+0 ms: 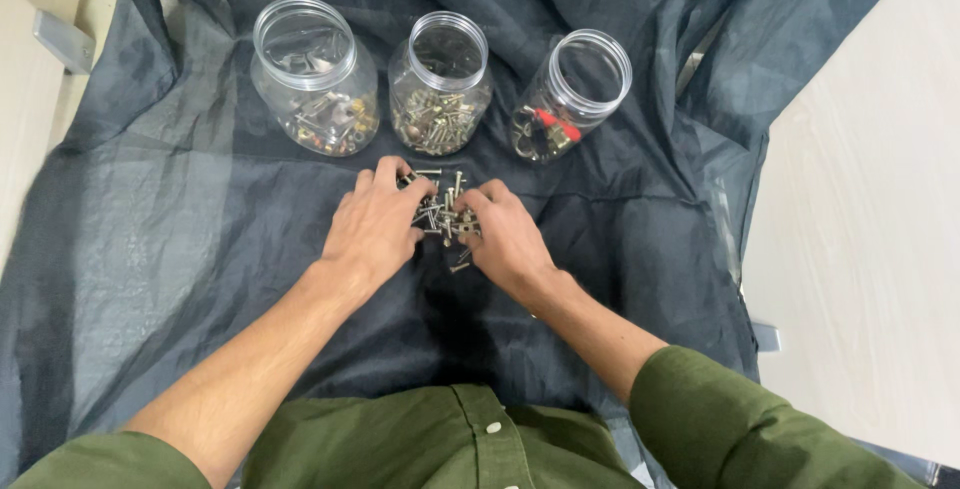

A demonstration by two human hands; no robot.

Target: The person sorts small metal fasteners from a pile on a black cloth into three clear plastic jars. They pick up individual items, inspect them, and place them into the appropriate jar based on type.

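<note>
Pile of screws [445,217] between left hand [375,229] and right hand [507,237], curled fingers loosely touching it.

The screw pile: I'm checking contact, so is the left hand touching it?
Touching. The head view shows the left hand with its fingers curled onto the left edge of the screw pile, no gap between them.

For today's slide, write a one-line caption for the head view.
Left hand and right hand gather a pile of screws on dark cloth before three open jars.
</note>
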